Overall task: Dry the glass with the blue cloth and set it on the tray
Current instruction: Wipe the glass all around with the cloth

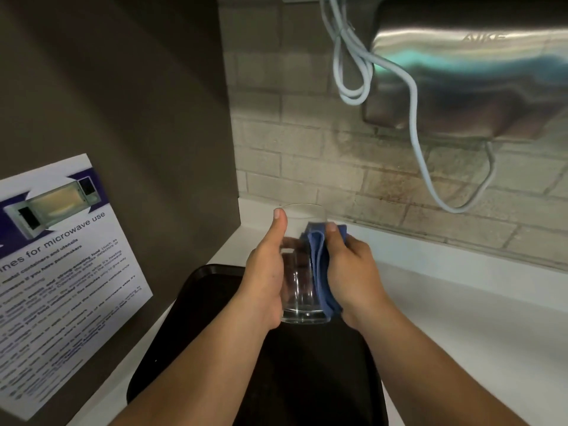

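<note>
A clear drinking glass [299, 290] is held upright in the air above the far part of a black tray [307, 379]. My left hand [266, 281] grips its left side, thumb up along the wall near the rim. My right hand [353, 272] presses a folded blue cloth [321, 265] against the glass's right side. The cloth runs from below the rim down to the base. The glass's base hangs a little above the tray surface.
The tray lies on a white counter [461, 318]. A dark panel with a microwave-use poster [61, 272] stands close on the left. Behind is a brick-tile wall [307, 149], with a steel hand dryer [476, 72] and looped white cable [415, 118] above right.
</note>
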